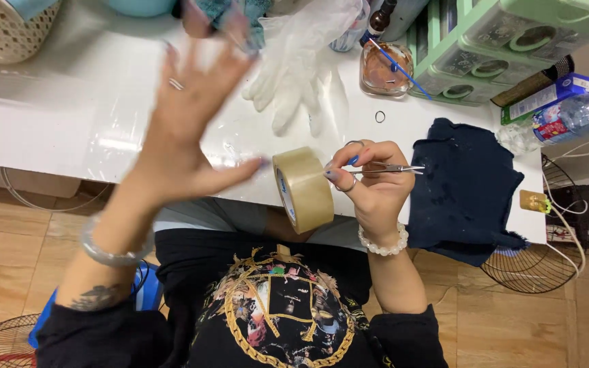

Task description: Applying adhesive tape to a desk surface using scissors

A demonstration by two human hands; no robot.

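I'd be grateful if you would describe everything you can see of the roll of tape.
The roll of tape is a wide ring of tan, glossy packing tape on a core with a white and blue inner face. It stands on edge, tilted, above the white table's front edge. The right hand, also holding small scissors, grips its side; the open left hand is just beside it.

right hand [374,187] holds scissors [388,168] beside tape roll [303,189]; left hand [189,123] spread.

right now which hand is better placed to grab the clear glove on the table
The left hand, probably. It is open, empty and raised over the white table, close to the clear glove. The right hand already holds small scissors and steadies the tape roll.
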